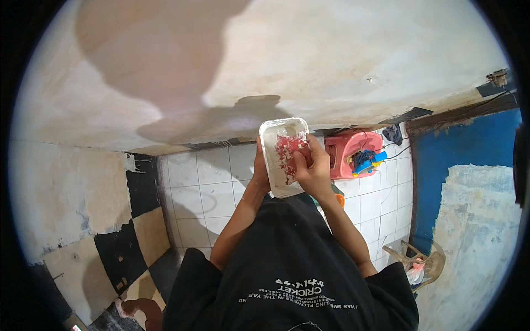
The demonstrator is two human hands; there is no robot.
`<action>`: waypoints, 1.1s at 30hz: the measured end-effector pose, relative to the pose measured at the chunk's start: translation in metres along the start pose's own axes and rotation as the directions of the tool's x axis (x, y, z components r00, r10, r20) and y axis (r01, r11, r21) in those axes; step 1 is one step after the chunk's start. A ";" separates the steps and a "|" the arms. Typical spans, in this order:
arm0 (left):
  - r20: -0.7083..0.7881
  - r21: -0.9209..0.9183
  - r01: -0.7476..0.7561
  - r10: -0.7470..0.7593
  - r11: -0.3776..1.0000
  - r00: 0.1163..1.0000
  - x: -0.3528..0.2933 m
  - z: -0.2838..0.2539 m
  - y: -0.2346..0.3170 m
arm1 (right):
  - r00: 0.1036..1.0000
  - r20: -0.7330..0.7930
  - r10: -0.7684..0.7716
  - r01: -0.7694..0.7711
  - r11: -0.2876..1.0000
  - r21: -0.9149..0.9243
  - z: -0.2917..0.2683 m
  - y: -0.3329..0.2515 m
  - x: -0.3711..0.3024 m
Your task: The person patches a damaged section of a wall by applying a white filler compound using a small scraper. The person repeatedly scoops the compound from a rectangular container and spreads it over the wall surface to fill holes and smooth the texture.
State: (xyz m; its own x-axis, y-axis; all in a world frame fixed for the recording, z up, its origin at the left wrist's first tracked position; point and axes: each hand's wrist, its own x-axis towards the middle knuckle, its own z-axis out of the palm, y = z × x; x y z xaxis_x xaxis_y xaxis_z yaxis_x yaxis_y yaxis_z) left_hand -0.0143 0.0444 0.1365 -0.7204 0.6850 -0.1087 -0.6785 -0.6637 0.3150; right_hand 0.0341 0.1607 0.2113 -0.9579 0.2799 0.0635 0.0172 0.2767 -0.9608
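Observation:
A white rectangular tray [287, 193] is held up before my chest, close to the pale wall. My left hand [260, 170] grips its left side, with most of the fingers hidden beneath or behind it. In my right hand [316, 172] is a flat red putty spreader [289, 153], pinched with the thumb on top. Clumps of white paste cover much of the spreader. It lies over the tray's inside, against or just above the bottom; I cannot tell which. White residue coats the tray's inner walls.
A patchy, pale-coated wall [309, 60] stands ahead. At right on the tiled floor [215, 193] is a pink stool [339, 146] with a small blue fan [364, 161]. Beyond are a chair [438, 262] and a blue wall [428, 176]. A brown shape [144, 309] at lower left is unclear.

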 end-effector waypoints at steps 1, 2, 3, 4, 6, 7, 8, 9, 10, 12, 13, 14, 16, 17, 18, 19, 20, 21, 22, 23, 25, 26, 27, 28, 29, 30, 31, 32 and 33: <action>-0.011 -0.019 0.016 -0.017 1.000 1.000 0.000 -0.002 -0.003 | 1.000 0.012 0.025 -0.026 0.997 0.071 0.000 0.008 -0.002; -0.022 -0.039 0.033 -0.033 0.999 0.999 -0.002 -0.003 -0.005 | 0.998 0.027 0.050 -0.054 0.988 0.142 -0.001 0.013 -0.003; -0.058 0.007 0.043 -0.043 0.999 0.997 -0.002 -0.004 -0.005 | 0.997 0.034 0.070 -0.075 0.983 0.169 -0.002 0.014 -0.002; -0.095 0.051 0.055 -0.050 0.997 0.994 -0.002 -0.005 -0.005 | 0.995 0.043 0.091 -0.098 0.976 0.195 -0.002 0.016 -0.002; -0.126 0.088 0.077 -0.066 0.993 0.990 -0.003 -0.008 -0.003 | 0.988 0.057 0.144 -0.153 0.961 0.231 -0.003 0.022 0.000; -0.120 0.081 0.086 -0.076 0.993 0.990 -0.003 -0.009 -0.001 | 0.982 0.061 0.177 -0.187 0.953 0.240 -0.004 0.028 0.003; -0.114 0.072 0.095 -0.087 0.993 0.990 -0.003 -0.011 0.001 | 0.975 0.067 0.211 -0.221 0.943 0.249 -0.004 0.035 0.004; -0.104 0.059 0.091 -0.084 0.994 0.991 -0.003 -0.008 0.004 | 0.966 0.091 0.241 -0.257 0.890 0.377 -0.006 0.035 0.005; -0.094 0.045 0.086 -0.082 0.995 0.992 -0.004 -0.005 0.006 | 0.956 0.121 0.266 -0.290 0.819 0.495 -0.008 0.035 0.005; -0.061 0.027 0.063 -0.061 0.998 0.996 -0.002 -0.007 0.008 | 0.932 0.183 0.311 -0.351 0.658 0.666 -0.008 0.031 0.007; -0.066 0.010 0.047 -0.046 0.999 0.997 -0.003 -0.011 0.009 | 0.924 0.192 0.330 -0.365 0.613 0.701 -0.007 0.027 0.008; -0.069 -0.004 0.031 -0.031 1.000 0.997 -0.005 -0.014 0.010 | 0.916 0.201 0.346 -0.375 0.567 0.733 -0.007 0.021 0.008; -0.038 -0.082 0.000 -0.003 0.997 0.999 -0.009 -0.008 0.009 | 0.912 0.229 0.342 -0.385 0.518 0.764 -0.018 0.018 0.011; -0.006 -0.046 -0.030 0.030 0.998 1.000 -0.012 -0.014 0.008 | 0.915 0.235 0.328 -0.380 0.504 0.776 -0.024 0.021 0.008; -0.048 -0.052 -0.048 0.046 0.997 0.998 -0.013 -0.025 0.005 | 0.907 0.248 0.340 -0.386 0.439 0.812 -0.026 0.015 0.009; -0.089 -0.061 -0.070 0.065 0.996 0.994 -0.012 -0.039 0.005 | 0.899 0.266 0.348 -0.393 0.373 0.841 -0.025 0.009 0.014; -0.126 -0.029 -0.102 0.097 0.994 0.987 -0.014 -0.046 0.007 | 0.892 0.290 0.347 -0.414 0.370 0.832 -0.026 -0.004 0.016; -0.152 0.007 -0.134 0.133 0.991 0.979 -0.013 -0.046 0.011 | 0.889 0.309 0.338 -0.428 0.371 0.824 -0.031 -0.025 0.019; -0.151 -0.023 -0.124 0.119 0.992 0.981 -0.010 -0.035 0.014 | 0.893 0.299 0.337 -0.404 0.307 0.862 -0.041 -0.047 0.019; -0.158 -0.052 -0.112 0.102 0.992 0.982 -0.009 -0.023 0.017 | 0.921 0.236 0.310 -0.343 0.356 0.869 -0.055 -0.067 0.026; -0.066 -0.052 -0.101 0.097 0.994 0.993 -0.011 -0.014 0.026 | 0.957 0.134 0.259 -0.237 0.423 0.875 -0.075 -0.110 0.041; -0.014 -0.043 -0.107 0.106 0.993 0.994 -0.012 -0.013 0.032 | 0.981 0.006 0.196 -0.104 0.498 0.861 -0.080 -0.147 0.046; 0.037 -0.035 -0.109 0.110 0.993 0.993 -0.013 -0.013 0.036 | 0.984 -0.123 0.128 0.030 0.561 0.827 -0.085 -0.182 0.053; 0.014 -0.030 -0.117 0.118 0.993 0.993 -0.010 -0.003 0.033 | 0.966 -0.253 -0.055 0.237 0.578 0.781 -0.098 -0.204 0.066; -0.011 -0.021 -0.125 0.125 0.992 0.992 -0.009 0.006 0.032 | 0.900 -0.368 -0.232 0.433 0.557 0.709 -0.106 -0.219 0.081; -0.047 -0.007 -0.149 0.148 0.989 0.988 -0.011 0.009 0.034 | 0.765 -0.511 -0.392 0.618 0.669 0.413 -0.106 -0.232 0.101; -0.048 -0.016 -0.163 0.162 0.987 0.986 -0.015 0.004 0.038 | 0.598 -0.571 -0.562 0.719 0.691 0.072 -0.100 -0.246 0.122; -0.033 -0.035 -0.150 0.149 0.988 0.988 -0.014 0.000 0.033 | 0.386 -0.553 -0.739 0.781 0.581 -0.230 -0.101 -0.261 0.142; -0.027 -0.050 -0.144 0.143 0.988 0.989 -0.013 -0.006 0.030 | 0.176 -0.457 -0.872 0.760 0.416 -0.500 -0.095 -0.270 0.161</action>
State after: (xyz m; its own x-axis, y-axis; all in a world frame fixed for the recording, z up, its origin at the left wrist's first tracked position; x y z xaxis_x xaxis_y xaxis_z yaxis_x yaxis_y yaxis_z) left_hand -0.0256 0.0136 0.1412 -0.8136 0.5748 -0.0876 -0.5739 -0.7697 0.2795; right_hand -0.0978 0.2187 0.5071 -0.0525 0.2285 0.9721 -0.5775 0.7872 -0.2162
